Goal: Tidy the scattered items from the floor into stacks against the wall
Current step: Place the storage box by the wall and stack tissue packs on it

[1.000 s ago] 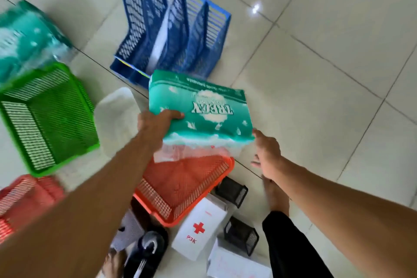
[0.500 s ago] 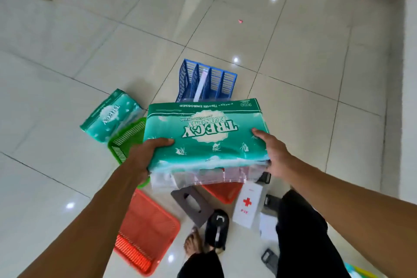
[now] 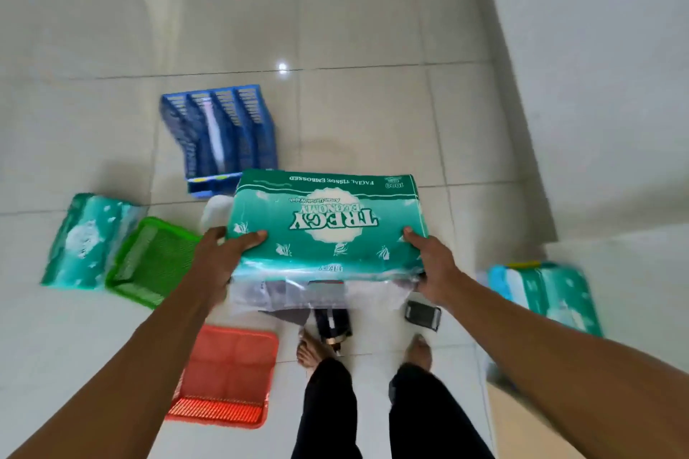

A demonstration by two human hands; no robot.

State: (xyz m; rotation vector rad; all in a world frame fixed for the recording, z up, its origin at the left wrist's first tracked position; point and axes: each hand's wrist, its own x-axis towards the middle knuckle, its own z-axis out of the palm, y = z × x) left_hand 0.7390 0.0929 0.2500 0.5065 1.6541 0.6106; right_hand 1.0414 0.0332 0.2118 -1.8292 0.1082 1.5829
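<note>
Hands, left (image 3: pixel 220 261) and right (image 3: pixel 434 265), grip the tissue pack (image 3: pixel 324 224) above the blue file rack (image 3: pixel 223 134) holding white paper.

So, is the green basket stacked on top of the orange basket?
No, the green basket lies apart on the floor at the left, beside a tissue pack, while the orange basket lies nearer the feet.

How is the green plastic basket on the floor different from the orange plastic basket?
The green plastic mesh basket sits tilted, leaning on a green tissue pack; the orange plastic mesh basket lies flat on the tiled floor. The green one is on the left, farther from the person's feet; the orange one lies nearer to them. Both are shallow, rectangular and untouched by either hand.
</note>
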